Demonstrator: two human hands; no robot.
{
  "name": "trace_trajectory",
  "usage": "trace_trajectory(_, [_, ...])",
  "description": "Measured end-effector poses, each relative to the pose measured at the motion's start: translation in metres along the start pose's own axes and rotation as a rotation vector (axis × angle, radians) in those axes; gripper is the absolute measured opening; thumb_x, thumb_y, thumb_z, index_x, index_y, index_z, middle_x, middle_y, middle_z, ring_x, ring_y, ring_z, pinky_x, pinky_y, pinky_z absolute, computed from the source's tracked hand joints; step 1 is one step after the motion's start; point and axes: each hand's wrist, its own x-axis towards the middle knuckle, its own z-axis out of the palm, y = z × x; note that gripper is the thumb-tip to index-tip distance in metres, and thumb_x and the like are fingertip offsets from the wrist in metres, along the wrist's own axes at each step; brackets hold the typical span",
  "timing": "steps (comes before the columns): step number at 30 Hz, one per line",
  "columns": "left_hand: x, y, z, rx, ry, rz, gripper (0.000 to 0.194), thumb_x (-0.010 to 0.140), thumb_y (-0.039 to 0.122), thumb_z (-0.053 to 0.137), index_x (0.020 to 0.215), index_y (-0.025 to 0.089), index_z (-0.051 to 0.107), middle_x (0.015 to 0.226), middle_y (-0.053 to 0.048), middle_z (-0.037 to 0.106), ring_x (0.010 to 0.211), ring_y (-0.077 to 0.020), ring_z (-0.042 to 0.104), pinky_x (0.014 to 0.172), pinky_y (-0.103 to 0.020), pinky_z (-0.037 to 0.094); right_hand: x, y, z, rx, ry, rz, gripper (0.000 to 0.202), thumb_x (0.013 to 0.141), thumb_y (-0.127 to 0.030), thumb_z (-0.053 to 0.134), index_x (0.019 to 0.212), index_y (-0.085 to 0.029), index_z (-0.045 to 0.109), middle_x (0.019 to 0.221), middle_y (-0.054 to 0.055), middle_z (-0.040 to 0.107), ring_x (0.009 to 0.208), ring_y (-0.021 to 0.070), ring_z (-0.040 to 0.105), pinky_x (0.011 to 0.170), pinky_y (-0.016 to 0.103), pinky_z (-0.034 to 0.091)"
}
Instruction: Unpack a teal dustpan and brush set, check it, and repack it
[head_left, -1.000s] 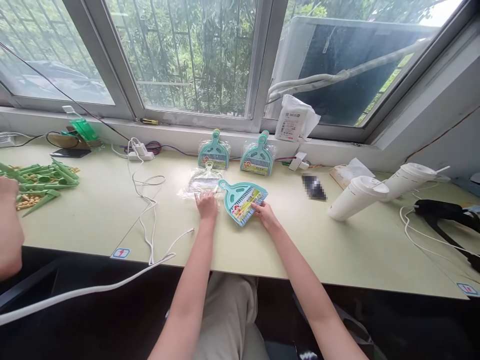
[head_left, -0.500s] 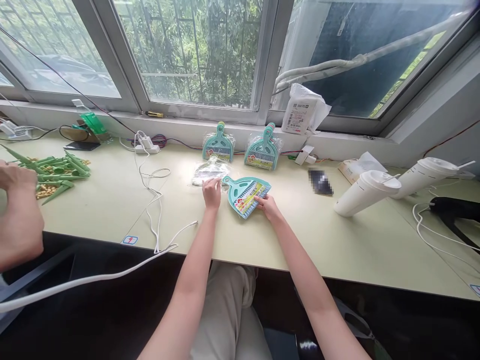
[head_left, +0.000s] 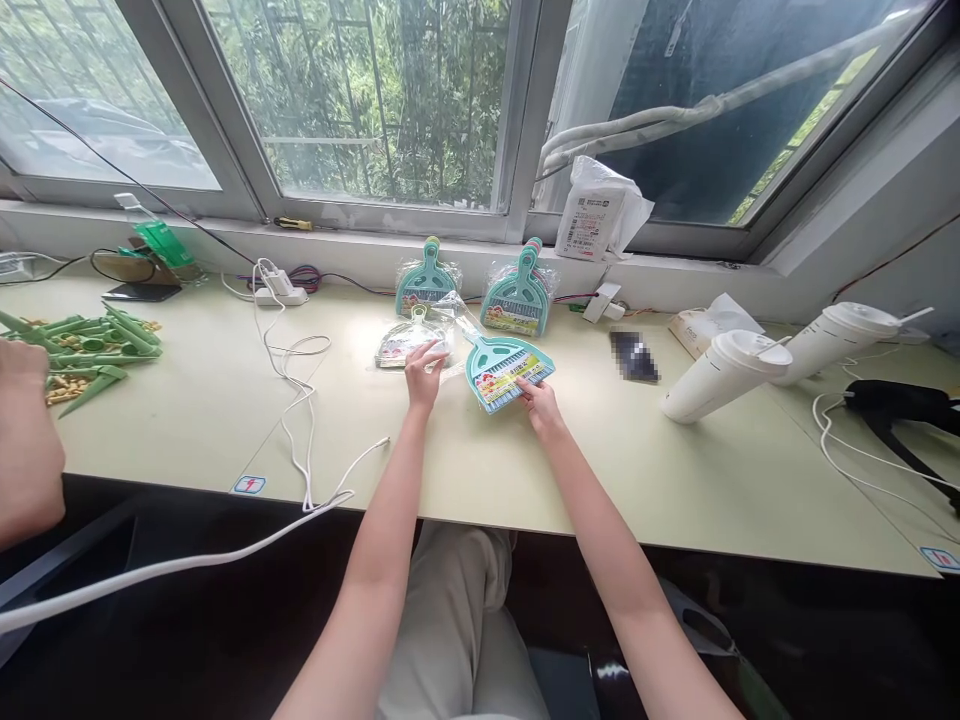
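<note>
My right hand [head_left: 538, 401] grips the lower edge of a teal mini dustpan set [head_left: 504, 367], its handle pointing up-left. My left hand [head_left: 424, 366] pinches the edge of a clear plastic bag [head_left: 409, 341] and lifts its open flap beside the dustpan's handle. Two more bagged teal dustpan sets lean against the window ledge behind: the left one [head_left: 424, 283] and the right one [head_left: 517, 297].
White cables [head_left: 296, 400] trail across the pale desk [head_left: 675, 480] on the left. A pile of green plastic parts [head_left: 90, 340] lies far left by another person's arm [head_left: 22, 440]. Two white lidded cups [head_left: 724, 372] lie tipped on the right, near a black cable [head_left: 900, 420].
My right hand has turned and slid the dustpan to the right. My left hand has lifted the clear bag's flap off the desk.
</note>
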Motion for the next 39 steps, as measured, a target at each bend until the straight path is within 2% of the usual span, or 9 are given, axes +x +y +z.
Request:
trace_trajectory(6, [-0.004, 0.018, 0.002, -0.235, -0.165, -0.014, 0.020, 0.080, 0.035, 0.065, 0.097, 0.027, 0.073, 0.130, -0.005, 0.058, 0.129, -0.0256, 0.043, 0.109, -0.046, 0.033, -0.003, 0.004, 0.005, -0.085, -0.158, 0.022, 0.019, 0.071, -0.016, 0.074, 0.088, -0.015, 0.066, 0.095, 0.006, 0.072, 0.082, 0.0180, 0.070, 0.071, 0.029, 0.061])
trace_trajectory(10, [-0.005, 0.024, 0.003, -0.340, 0.140, -0.155, 0.065, 0.073, 0.041, 0.073, 0.133, 0.034, 0.047, 0.154, -0.003, 0.025, 0.143, -0.0262, 0.019, 0.109, -0.044, 0.033, -0.004, 0.007, 0.008, -0.087, -0.165, 0.006, 0.021, 0.070, -0.017, 0.075, 0.089, -0.015, 0.066, 0.098, 0.006, 0.072, 0.085, 0.0192, 0.069, 0.074, 0.031, 0.061])
trace_trajectory(12, [-0.004, 0.021, 0.003, -0.453, 0.229, -0.300, 0.086, 0.071, 0.043, 0.075, 0.143, 0.036, 0.028, 0.157, -0.006, 0.016, 0.143, -0.0258, 0.020, 0.107, -0.041, 0.036, -0.004, 0.008, 0.009, -0.086, -0.153, 0.005, 0.022, 0.070, -0.018, 0.075, 0.089, -0.015, 0.066, 0.098, 0.006, 0.072, 0.086, 0.0193, 0.069, 0.074, 0.031, 0.061])
trace_trajectory(14, [-0.003, 0.017, 0.005, -0.639, 0.104, -0.479, 0.082, 0.076, 0.049, 0.069, 0.143, 0.030, 0.027, 0.152, -0.011, 0.028, 0.137, -0.0267, 0.035, 0.101, -0.039, 0.043, -0.004, 0.008, 0.009, -0.089, -0.158, 0.008, 0.023, 0.069, -0.018, 0.076, 0.090, -0.015, 0.066, 0.098, 0.007, 0.072, 0.086, 0.0194, 0.069, 0.075, 0.031, 0.061])
trace_trajectory(17, [-0.004, 0.015, 0.011, -0.865, -0.212, -0.635, 0.062, 0.082, 0.047, 0.062, 0.134, 0.020, 0.043, 0.132, -0.013, 0.054, 0.116, -0.0253, 0.057, 0.091, -0.036, 0.051, -0.004, 0.007, 0.009, -0.089, -0.174, 0.002, 0.024, 0.069, -0.019, 0.076, 0.090, -0.015, 0.066, 0.098, 0.007, 0.072, 0.086, 0.0196, 0.069, 0.075, 0.032, 0.061])
trace_trajectory(20, [-0.009, 0.017, 0.019, -0.936, -0.393, -0.619, 0.050, 0.079, 0.033, 0.068, 0.125, 0.019, 0.054, 0.117, -0.008, 0.065, 0.099, -0.0199, 0.064, 0.086, -0.032, 0.052, -0.005, 0.008, 0.010, -0.051, -0.129, -0.041, 0.026, 0.068, -0.021, 0.076, 0.091, -0.015, 0.066, 0.100, 0.006, 0.071, 0.088, 0.0191, 0.069, 0.076, 0.031, 0.061])
trace_trajectory(24, [-0.016, 0.023, 0.026, -0.946, -0.598, -0.602, 0.043, 0.078, 0.031, 0.069, 0.118, 0.019, 0.059, 0.116, -0.009, 0.066, 0.099, -0.0205, 0.065, 0.082, -0.030, 0.053, -0.005, 0.009, 0.012, 0.058, -0.007, -0.115, 0.028, 0.068, -0.023, 0.076, 0.093, -0.016, 0.064, 0.104, 0.006, 0.071, 0.094, 0.0186, 0.068, 0.082, 0.031, 0.059])
trace_trajectory(35, [-0.019, 0.032, 0.021, -0.829, -0.901, -0.654, 0.051, 0.085, 0.056, 0.053, 0.124, 0.023, 0.057, 0.125, -0.010, 0.062, 0.115, -0.0255, 0.057, 0.091, -0.039, 0.048, -0.003, 0.005, 0.013, 0.097, -0.003, -0.106, 0.031, 0.065, -0.024, 0.079, 0.091, -0.016, 0.065, 0.102, 0.006, 0.072, 0.094, 0.0195, 0.068, 0.083, 0.030, 0.059])
trace_trajectory(39, [-0.014, 0.038, 0.016, -0.941, -0.793, -0.565, 0.059, 0.086, 0.065, 0.041, 0.124, 0.023, 0.058, 0.126, -0.009, 0.061, 0.121, -0.0278, 0.053, 0.097, -0.043, 0.044, -0.004, 0.002, 0.014, 0.095, -0.069, -0.109, 0.034, 0.064, -0.027, 0.081, 0.092, -0.016, 0.066, 0.102, 0.007, 0.071, 0.094, 0.0204, 0.069, 0.084, 0.031, 0.059])
